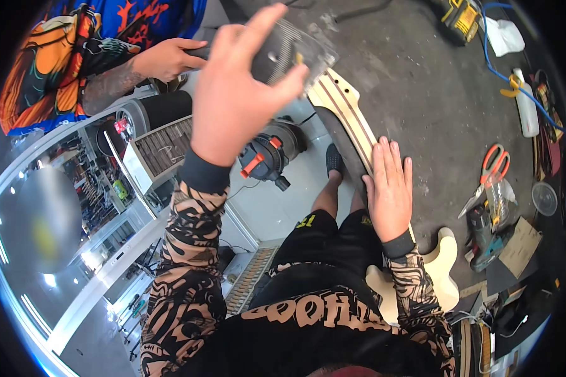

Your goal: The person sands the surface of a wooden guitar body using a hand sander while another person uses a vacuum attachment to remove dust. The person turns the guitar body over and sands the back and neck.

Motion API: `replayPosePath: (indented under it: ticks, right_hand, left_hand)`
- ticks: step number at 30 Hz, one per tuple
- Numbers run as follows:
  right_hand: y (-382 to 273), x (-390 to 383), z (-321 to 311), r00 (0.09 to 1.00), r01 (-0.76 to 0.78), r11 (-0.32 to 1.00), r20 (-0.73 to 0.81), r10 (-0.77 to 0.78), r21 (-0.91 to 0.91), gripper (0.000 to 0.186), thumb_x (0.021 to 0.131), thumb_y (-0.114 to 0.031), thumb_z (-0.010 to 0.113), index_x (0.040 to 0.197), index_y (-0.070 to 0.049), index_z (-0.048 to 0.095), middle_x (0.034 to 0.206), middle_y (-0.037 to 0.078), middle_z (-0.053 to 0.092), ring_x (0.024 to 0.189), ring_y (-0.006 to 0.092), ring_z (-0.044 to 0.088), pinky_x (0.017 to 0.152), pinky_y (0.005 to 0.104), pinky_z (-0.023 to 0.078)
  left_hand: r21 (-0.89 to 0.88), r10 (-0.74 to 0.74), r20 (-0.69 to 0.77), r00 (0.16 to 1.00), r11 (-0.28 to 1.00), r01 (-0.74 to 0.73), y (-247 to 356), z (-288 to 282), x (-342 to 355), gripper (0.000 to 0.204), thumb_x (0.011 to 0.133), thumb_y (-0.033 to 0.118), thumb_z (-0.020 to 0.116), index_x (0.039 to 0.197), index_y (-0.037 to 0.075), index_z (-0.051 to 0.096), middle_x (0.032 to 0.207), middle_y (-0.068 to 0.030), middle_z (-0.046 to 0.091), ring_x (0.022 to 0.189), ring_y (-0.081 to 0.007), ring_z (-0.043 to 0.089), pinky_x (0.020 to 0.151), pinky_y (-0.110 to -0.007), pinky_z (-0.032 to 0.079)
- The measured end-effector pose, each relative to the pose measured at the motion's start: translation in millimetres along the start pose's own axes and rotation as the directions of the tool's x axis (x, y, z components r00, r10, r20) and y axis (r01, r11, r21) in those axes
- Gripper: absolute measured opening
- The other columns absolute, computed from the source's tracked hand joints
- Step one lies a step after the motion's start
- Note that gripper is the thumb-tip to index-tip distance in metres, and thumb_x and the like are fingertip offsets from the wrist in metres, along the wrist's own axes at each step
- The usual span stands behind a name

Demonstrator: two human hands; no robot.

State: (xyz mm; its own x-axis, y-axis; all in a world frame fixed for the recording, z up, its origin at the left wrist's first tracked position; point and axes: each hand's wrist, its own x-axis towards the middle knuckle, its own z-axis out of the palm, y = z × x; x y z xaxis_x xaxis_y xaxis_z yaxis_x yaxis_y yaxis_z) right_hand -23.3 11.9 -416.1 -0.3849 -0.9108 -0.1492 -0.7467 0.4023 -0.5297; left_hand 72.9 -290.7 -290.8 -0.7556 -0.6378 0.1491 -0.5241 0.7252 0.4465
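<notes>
A pale guitar (445, 267) with dark stripes along its neck lies at the workbench's near edge, its headstock (338, 88) pointing away. My right hand (391, 188) rests flat on the neck, fingers stretched out. Raised at upper left, my left hand (239, 88) has its thumb and forefinger spread apart. Behind it is a dark tool with a ridged grey face (289, 53), close to the headstock; my hand covers part of it, and I cannot make out its kind. Another person's hand (166, 60) grips a dark part beside it.
On the dark workbench (409, 75) lie a yellow power tool (460, 22), a blue hose (486, 50), a white bottle (527, 107), orange-handled scissors (493, 166), a teal-and-black power tool (484, 242) and sandpaper (521, 246). A black machine with orange clips (261, 157) stands below on the floor.
</notes>
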Motion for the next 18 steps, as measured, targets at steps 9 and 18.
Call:
replayPosePath:
  ticks: [9,18]
  right_hand:
    - [1,-1,-1,1.000,0.004,1.000,0.007,-0.004,0.008,0.080,0.095,-0.014,0.079,0.167,-0.007,0.045,0.171,0.013,0.048,0.160,0.0327,0.044,0.129,0.0555,0.037]
    - [4,-4,-1,0.997,-0.042,0.994,-0.053,0.048,0.102,0.075,0.094,-0.015,0.081,0.162,-0.005,0.051,0.171,0.016,0.047,0.160,0.0347,0.043,0.129,0.0544,0.038]
  left_hand:
    - [-0.015,-0.002,0.087,0.996,1.000,0.003,35,13,-26,0.075,0.079,0.017,0.090,0.151,0.020,0.067,0.125,-0.0132,0.069,0.109,-0.0310,0.072,0.097,-0.040,0.058]
    - [-0.056,-0.009,0.147,0.989,0.998,0.018,53,14,-14,0.074,0.080,0.018,0.089,0.150,0.014,0.066,0.120,-0.0157,0.065,0.105,-0.0333,0.070,0.090,-0.041,0.058]
